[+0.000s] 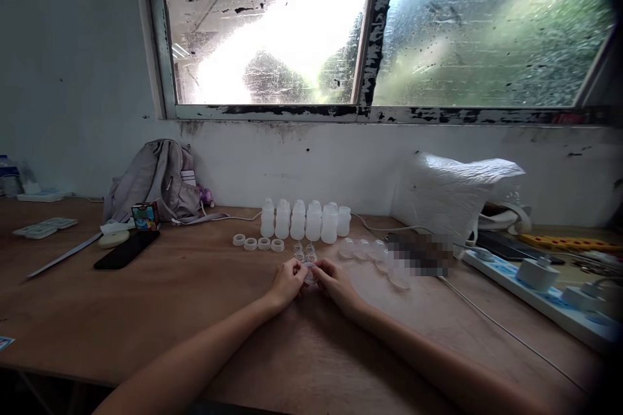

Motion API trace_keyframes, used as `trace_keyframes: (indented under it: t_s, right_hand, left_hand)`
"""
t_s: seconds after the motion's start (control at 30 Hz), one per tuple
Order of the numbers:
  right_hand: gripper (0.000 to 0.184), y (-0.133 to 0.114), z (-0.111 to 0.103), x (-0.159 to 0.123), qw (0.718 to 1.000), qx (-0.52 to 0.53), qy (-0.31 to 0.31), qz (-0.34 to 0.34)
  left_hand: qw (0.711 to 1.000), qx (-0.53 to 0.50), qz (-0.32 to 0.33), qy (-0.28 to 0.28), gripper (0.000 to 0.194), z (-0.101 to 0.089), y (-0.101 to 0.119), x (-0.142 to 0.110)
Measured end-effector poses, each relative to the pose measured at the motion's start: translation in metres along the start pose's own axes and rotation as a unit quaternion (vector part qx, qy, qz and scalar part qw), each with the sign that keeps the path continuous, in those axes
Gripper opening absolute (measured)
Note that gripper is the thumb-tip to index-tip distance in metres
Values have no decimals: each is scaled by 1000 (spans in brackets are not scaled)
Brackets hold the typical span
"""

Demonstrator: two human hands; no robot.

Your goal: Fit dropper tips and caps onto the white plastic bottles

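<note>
Translucent plastic piece (309, 277) sits between left hand (283, 285) and right hand (338, 286), each grip pinching its edge, near small clear parts (310, 249) on the surface (209, 292). Two-handed manipulation appears underway; level, light fingertip pressure is judged necessary.

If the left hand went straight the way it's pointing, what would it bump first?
The left hand would first push on the clear round piece between its fingers. Past that, the right hand looks next in line, but depth is hard to judge.
</note>
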State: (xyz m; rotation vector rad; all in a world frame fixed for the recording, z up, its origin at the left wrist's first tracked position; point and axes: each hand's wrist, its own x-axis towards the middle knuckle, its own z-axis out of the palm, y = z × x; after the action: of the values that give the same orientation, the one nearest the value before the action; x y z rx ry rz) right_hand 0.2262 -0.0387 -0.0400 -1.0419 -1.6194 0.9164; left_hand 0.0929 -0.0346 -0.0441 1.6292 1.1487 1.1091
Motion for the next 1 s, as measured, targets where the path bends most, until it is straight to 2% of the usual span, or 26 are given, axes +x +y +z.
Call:
trace_keyframes:
  t_s: [0.37, 0.73, 1.0]
  right_hand:
    - [20, 0, 2, -1, 1000, 19, -7, 18]
    - [27, -5, 1, -2, 995, 85, -50, 6]
    - [27, 1, 0, 0, 996, 58, -60, -5]
  left_hand:
    - [1000, 19, 14, 8, 18, -2, 5, -5]
    - [994, 67, 86, 28, 18, -9, 6, -5]
    - [987, 110, 116, 18, 23, -11, 6, -6]
